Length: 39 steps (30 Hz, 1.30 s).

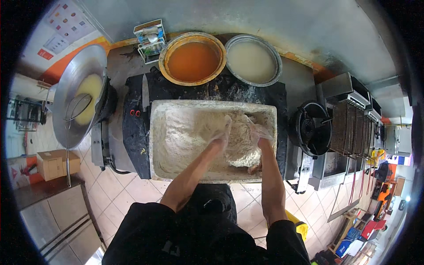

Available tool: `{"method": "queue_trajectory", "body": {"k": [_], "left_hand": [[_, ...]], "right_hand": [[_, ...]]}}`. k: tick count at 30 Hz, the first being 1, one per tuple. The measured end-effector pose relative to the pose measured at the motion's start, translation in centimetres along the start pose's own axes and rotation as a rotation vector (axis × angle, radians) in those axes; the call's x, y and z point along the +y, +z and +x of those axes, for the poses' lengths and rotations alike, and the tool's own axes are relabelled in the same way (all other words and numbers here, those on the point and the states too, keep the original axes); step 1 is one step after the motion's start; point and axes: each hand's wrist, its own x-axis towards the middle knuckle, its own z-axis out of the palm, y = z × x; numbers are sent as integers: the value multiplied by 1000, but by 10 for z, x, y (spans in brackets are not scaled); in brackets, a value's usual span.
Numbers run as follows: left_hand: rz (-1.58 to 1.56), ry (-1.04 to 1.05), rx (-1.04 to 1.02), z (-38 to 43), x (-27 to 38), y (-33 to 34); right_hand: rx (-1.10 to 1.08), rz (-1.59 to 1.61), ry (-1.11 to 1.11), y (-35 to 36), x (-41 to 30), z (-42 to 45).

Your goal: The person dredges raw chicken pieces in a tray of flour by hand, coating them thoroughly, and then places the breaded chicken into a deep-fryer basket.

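Observation:
A large rectangular tub (213, 181) holds pale flour (180, 132), heaped at its left and in a mound at its right. My left hand (222, 134), in a clear plastic glove, is at the left side of the right-hand mound. On that mound's right side is my right hand (259, 133), gloved the same way. Both hands point away from me, and flour and blur hide the fingertips. A brownish, flour-dusted piece of food (254, 169) shows at the tub's near right, below the mound. Whether either hand grips anything is unclear.
Beyond the tub stand a basin of orange liquid (193, 62) and a basin of cloudy pale liquid (253, 61). A knife (145, 92) and red-handled scissors (135, 113) lie left. Farther left is a wok (61, 99) with a strainer (78, 105); a black pot (310, 128) and wire baskets (347, 129) stand right.

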Motion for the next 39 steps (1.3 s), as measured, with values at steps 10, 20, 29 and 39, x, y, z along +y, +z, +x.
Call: {"method": "queue_trajectory", "body": {"k": [10,20,29,39], "left_hand": [[1345,340,-124,-6,37,-119],[1566,183,834,-143,61,77],[1960,238,550,-140,59,109],[2039,141,1013,-117,60,-29]], "right_hand": [[-302,1155,-247,12,-37,-15],[-364,1375,-658,7,-86,-28],[-107,-402,-226,-15,7,2],[-140,277,-51,7,-20,-22]]}}
